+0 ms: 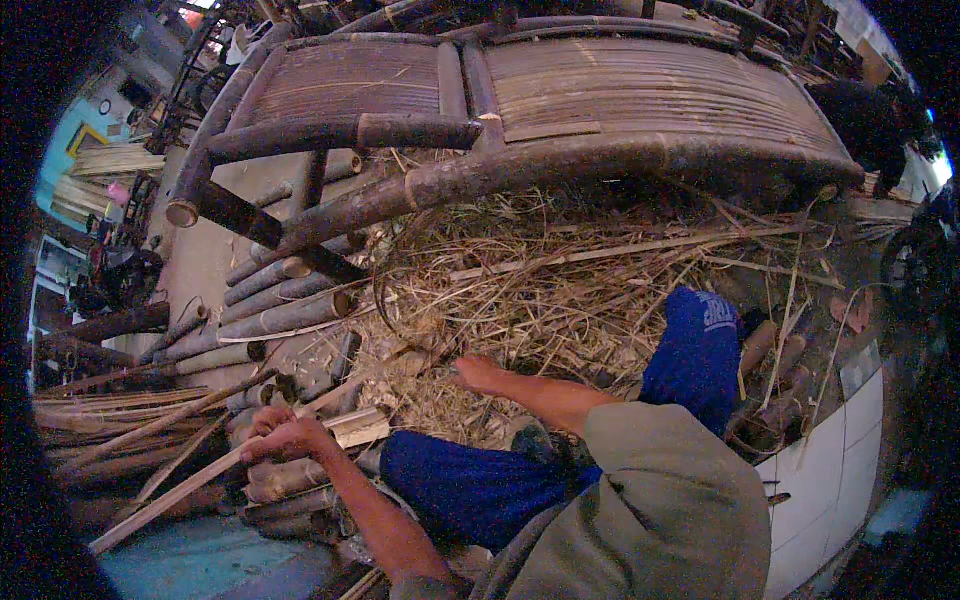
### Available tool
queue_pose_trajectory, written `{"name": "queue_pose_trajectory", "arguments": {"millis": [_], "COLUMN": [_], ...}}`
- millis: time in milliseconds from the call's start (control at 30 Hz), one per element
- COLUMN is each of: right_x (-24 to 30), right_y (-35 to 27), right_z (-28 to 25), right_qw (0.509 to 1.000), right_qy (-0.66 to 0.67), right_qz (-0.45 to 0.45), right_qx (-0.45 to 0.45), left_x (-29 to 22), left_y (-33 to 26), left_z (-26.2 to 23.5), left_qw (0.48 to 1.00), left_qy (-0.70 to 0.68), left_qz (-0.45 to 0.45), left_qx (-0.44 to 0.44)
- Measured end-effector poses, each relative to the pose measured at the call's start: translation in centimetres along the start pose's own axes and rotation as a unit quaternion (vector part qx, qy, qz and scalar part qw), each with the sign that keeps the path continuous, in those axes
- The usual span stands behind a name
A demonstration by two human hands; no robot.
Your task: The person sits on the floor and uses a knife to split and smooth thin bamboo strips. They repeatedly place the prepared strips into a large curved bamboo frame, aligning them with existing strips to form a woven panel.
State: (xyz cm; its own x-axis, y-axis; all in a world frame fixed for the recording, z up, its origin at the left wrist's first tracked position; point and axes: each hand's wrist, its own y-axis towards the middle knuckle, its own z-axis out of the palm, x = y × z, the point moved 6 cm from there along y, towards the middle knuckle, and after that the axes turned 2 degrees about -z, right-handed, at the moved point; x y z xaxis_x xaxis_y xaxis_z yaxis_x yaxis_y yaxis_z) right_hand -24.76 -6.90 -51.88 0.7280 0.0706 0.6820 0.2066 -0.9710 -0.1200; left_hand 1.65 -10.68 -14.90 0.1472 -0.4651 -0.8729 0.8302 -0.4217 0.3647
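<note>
My left hand (288, 437) is closed around a long, pale bamboo strip (190, 490). The strip slants from the lower left, through my fingers, up toward the middle of the picture. Near its upper end is my right hand (480, 374), a closed fist above a heap of bamboo shavings (540, 300). What the right fist grips is too small and dim to make out. Beside my left hand, cut bamboo pieces (285, 480) lie stacked, with a pale split piece (358, 427) next to my blue-clad knee.
A dark bamboo bench (640, 150) with a slatted surface stands across the far side. Bamboo poles (285, 315) lie on the floor at left, above piled long strips (130, 410). White tiles (830, 490) edge the lower right, and a dark wheel (910, 260) stands at far right.
</note>
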Motion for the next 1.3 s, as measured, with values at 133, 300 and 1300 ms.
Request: {"name": "queue_pose_trajectory", "arguments": {"millis": [133,300,1300], "right_x": [1.7,-3.6,-6.7], "right_y": [-1.7,-1.2,-10.7], "right_z": [-0.3,-0.3,4.6], "right_qw": [0.998,0.998,0.983], "right_qy": [0.044,0.000,0.080], "right_qz": [-0.033,-0.055,0.145], "right_qx": [0.036,-0.034,0.076], "left_x": [-0.8,-2.3,-0.5], "left_y": [0.6,-3.2,-2.0], "left_z": [-2.5,1.8,-7.8], "left_qw": [0.998,1.000,0.927], "left_qy": [0.056,0.005,0.268], "left_qz": [0.009,-0.010,0.159], "left_qx": [-0.023,0.003,0.209]}}
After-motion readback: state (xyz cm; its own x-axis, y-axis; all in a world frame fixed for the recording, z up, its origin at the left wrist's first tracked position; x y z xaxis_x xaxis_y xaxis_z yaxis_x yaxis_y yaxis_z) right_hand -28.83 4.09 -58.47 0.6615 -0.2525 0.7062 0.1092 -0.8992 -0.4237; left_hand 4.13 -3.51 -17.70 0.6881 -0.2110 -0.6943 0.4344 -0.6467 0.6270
